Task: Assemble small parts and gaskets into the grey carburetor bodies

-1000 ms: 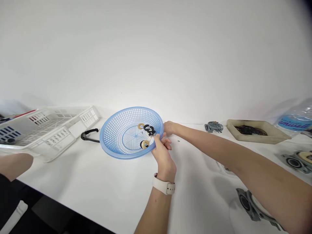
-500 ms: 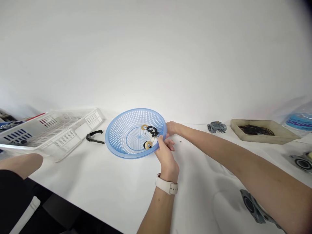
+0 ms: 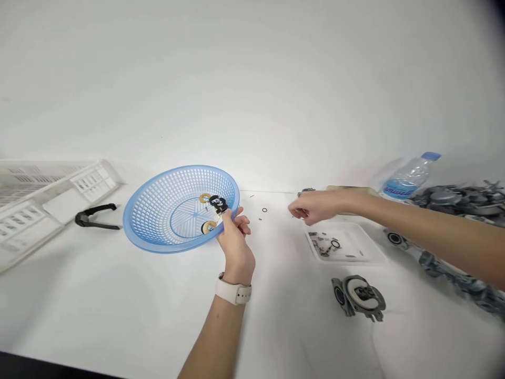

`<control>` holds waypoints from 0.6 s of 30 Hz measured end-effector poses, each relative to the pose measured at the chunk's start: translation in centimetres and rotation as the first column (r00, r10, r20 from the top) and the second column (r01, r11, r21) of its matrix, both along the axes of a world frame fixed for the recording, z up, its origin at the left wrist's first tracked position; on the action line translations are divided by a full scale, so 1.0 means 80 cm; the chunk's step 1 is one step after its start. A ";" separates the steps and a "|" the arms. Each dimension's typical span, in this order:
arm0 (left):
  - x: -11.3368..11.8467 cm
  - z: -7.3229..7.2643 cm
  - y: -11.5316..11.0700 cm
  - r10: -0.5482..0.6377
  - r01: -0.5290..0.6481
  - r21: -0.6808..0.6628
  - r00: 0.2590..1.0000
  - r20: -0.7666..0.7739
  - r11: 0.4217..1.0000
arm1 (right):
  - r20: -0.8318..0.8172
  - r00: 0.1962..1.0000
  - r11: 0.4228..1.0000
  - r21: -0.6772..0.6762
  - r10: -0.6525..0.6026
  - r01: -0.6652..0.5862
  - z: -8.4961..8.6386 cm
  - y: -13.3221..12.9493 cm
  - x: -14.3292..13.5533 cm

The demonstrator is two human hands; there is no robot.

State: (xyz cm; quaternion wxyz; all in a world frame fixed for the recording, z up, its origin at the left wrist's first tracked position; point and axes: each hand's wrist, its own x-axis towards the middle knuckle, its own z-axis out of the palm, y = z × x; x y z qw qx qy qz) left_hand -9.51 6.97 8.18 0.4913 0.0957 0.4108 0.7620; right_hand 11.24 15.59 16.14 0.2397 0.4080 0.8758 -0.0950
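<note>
- Left-hand grip (image 3: 236,250) holds blue basket (image 3: 185,218) by right rim, thumb inside, likely to steady it.
- Right-hand grip (image 3: 313,207) curled near white tray (image 3: 357,238); can't tell if loaded.
- Basket's left of tray, rings (image 3: 216,202) inside.

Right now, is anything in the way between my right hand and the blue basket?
Partly: your left hand grips the right side of the blue basket. Otherwise, only a small black ring and tiny bits lie between it and your right hand; nothing tall shows.
</note>
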 end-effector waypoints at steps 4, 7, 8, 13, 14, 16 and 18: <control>0.001 0.000 -0.002 -0.011 0.011 0.000 1.000 0.014 1.000 | 0.038 0.997 0.996 -0.046 -0.068 0.070 0.013 -0.027 0.048; 0.001 0.000 -0.001 0.002 -0.002 0.006 1.000 0.008 1.000 | -0.016 0.997 0.997 0.011 -0.073 0.073 0.009 -0.013 0.037; 0.001 -0.001 -0.001 0.010 -0.010 0.010 1.000 0.005 1.000 | -0.045 0.997 0.997 0.035 -0.064 0.066 0.005 -0.004 0.026; -0.004 -0.002 0.003 0.033 -0.033 0.031 0.999 -0.019 0.999 | -0.142 0.990 0.997 0.074 0.002 0.009 -0.033 0.050 -0.067; -0.005 -0.003 0.004 0.037 -0.037 0.030 0.999 -0.023 0.999 | -0.151 0.988 0.997 0.075 0.003 0.009 -0.042 0.059 -0.088; -0.007 -0.004 0.007 0.051 -0.051 0.024 0.998 -0.032 0.998 | -0.174 0.985 0.996 0.085 -0.014 0.029 -0.059 0.076 -0.128; -0.008 -0.006 0.009 0.063 -0.063 0.018 0.997 -0.039 0.998 | -0.191 0.981 0.993 0.102 -0.046 0.066 -0.073 0.090 -0.162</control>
